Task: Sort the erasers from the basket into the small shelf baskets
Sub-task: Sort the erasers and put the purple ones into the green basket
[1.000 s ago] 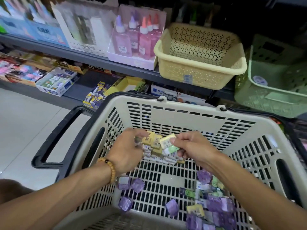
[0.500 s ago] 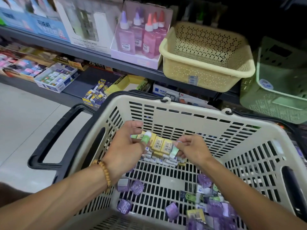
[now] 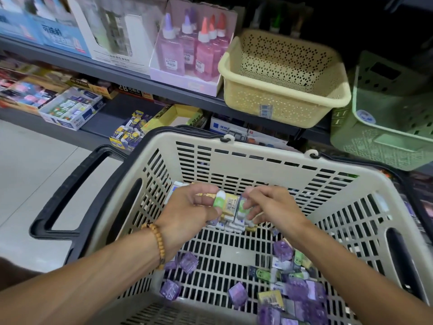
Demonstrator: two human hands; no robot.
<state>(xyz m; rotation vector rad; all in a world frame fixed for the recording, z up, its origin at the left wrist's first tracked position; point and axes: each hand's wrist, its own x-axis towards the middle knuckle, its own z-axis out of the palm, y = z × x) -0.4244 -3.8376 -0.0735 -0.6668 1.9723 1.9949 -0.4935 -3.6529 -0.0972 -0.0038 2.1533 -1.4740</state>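
Moved closer together over 0.5 s, both gripping erasers | left hand (image 3: 187,208) pinching green eraser (image 3: 219,199) | right hand (image 3: 269,205) pinching second eraser (image 3: 242,205) | above basket (image 3: 234,158) far wall | price card "28" (image 3: 195,120) legible on lower shelf (image 3: 112,116) | yellow shelf basket (image 3: 284,99) far right

A beige shopping basket (image 3: 234,160) with black handles is seen from above, in front of a shelf. Inside it, a row of small erasers (image 3: 228,204) is gripped between the left hand (image 3: 187,209) and the right hand (image 3: 269,207), above a pile of boxed erasers. Purple wrapped erasers (image 3: 304,294) are scattered on the basket floor. On the shelf, a yellow basket (image 3: 281,99) and a green basket (image 3: 386,137) are placed beside glue bottles (image 3: 187,50).
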